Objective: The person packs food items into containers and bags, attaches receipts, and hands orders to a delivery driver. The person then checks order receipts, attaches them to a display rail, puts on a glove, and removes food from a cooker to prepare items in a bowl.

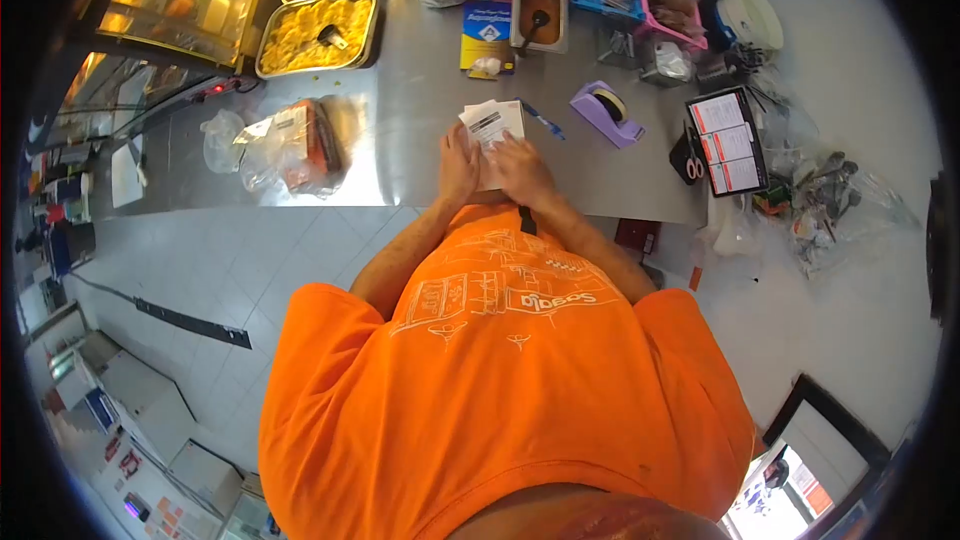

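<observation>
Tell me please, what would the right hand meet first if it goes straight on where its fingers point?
The printed paper slips, just at the fingertips of the right hand; exact contact is hard to judge.

On the flat grey metal counter (420,80), rectangular white paper slips (491,121) lie at the left hand (459,165) and right hand (522,170), with a crumpled clear plastic bag (262,155) left, a slim blue pen (543,120) just beyond, and a curved purple tape dispenser (600,118) right.

Food shop; steel counter (420,70); food trays (376,28)
</observation>
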Tool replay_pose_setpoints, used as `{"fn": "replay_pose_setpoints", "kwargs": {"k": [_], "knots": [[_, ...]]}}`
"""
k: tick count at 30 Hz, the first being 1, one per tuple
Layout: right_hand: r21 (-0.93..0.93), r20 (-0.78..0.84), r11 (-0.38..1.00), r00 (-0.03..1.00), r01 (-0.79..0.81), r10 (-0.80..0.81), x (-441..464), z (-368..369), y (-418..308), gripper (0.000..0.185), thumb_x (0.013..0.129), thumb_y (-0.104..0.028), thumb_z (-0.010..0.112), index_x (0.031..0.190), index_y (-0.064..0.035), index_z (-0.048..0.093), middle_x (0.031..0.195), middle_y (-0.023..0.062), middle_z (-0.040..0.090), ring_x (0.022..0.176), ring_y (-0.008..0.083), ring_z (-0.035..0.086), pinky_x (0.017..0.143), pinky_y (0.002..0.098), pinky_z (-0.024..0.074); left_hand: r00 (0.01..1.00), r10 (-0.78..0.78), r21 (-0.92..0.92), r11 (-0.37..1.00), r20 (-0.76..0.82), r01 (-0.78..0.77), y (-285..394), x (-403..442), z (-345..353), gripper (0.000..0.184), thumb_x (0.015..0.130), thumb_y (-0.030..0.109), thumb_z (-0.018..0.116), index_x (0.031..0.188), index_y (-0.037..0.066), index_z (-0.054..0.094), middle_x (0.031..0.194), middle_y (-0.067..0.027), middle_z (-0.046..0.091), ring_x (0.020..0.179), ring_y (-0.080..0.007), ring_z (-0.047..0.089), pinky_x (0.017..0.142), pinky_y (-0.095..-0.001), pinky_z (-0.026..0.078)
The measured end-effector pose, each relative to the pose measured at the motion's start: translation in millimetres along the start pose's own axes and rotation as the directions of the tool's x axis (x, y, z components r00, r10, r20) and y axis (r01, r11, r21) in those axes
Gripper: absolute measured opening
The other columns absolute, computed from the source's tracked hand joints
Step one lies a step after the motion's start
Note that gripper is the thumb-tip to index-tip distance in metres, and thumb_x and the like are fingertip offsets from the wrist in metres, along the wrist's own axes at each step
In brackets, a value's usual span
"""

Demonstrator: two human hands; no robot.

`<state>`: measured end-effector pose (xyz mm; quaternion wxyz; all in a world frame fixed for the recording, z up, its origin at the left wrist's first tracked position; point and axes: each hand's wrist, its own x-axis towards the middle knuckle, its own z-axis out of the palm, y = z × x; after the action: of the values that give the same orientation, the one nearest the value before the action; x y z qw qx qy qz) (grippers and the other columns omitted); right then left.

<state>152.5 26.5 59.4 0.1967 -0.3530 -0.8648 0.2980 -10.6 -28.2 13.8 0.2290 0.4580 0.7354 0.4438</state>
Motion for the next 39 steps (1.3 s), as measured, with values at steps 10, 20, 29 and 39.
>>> {"fn": "replay_pose_setpoints", "kwargs": {"k": [10,20,29,39], "knots": [[-0.164,-0.551,0.954,0.825,-0.252,0.123,-32,-137,62,0.023,0.084,-0.018,0.064,0.103,-0.0055,0.067,0.115,0.0189,0.059,0.11,0.036,0.054,0.095,0.0523,0.0406,0.944,0.164,0.632,0.709,0.286,-0.314,52,-22,-10,0.058,0.091,0.046,0.058,0.145,0.032,0.044,0.157,0.0055,0.03,0.143,-0.0284,0.028,0.106,-0.0721,0.012],[0.686,0.447,0.3,0.709,-0.663,0.546,-45,-196,238,0.017,0.092,-0.019,0.064,0.104,-0.0072,0.069,0.101,0.0051,0.068,0.09,0.0185,0.063,0.083,0.028,0.0486,0.96,0.017,0.673,0.71,0.278,-0.208,55,-35,5,0.06,0.09,0.044,0.06,0.146,0.034,0.041,0.157,0.0078,0.029,0.139,-0.0252,0.035,0.106,-0.0757,0.007],[0.333,0.014,0.57,0.608,-0.751,0.794,-92,-166,210,0.009,0.087,-0.011,0.07,0.095,-0.007,0.068,0.087,0.0026,0.067,0.072,0.0153,0.065,0.057,0.0265,0.0506,0.955,0.064,0.659,0.71,0.289,-0.247,50,-34,1,0.059,0.09,0.045,0.06,0.145,0.034,0.042,0.156,0.0059,0.03,0.136,-0.025,0.038,0.104,-0.0767,0.011],[0.824,0.565,-0.295,0.738,-0.484,0.369,50,-42,42,0.018,0.089,-0.026,0.072,0.088,-0.0111,0.063,0.073,-0.0063,0.054,0.048,0.0036,0.038,0.043,0.0202,0.0301,0.921,0.184,0.659,0.652,0.342,-0.375,45,-25,-8,0.055,0.091,0.051,0.054,0.142,0.029,0.048,0.154,0.0011,0.034,0.133,-0.0292,0.038,0.106,-0.0733,0.011]]}}
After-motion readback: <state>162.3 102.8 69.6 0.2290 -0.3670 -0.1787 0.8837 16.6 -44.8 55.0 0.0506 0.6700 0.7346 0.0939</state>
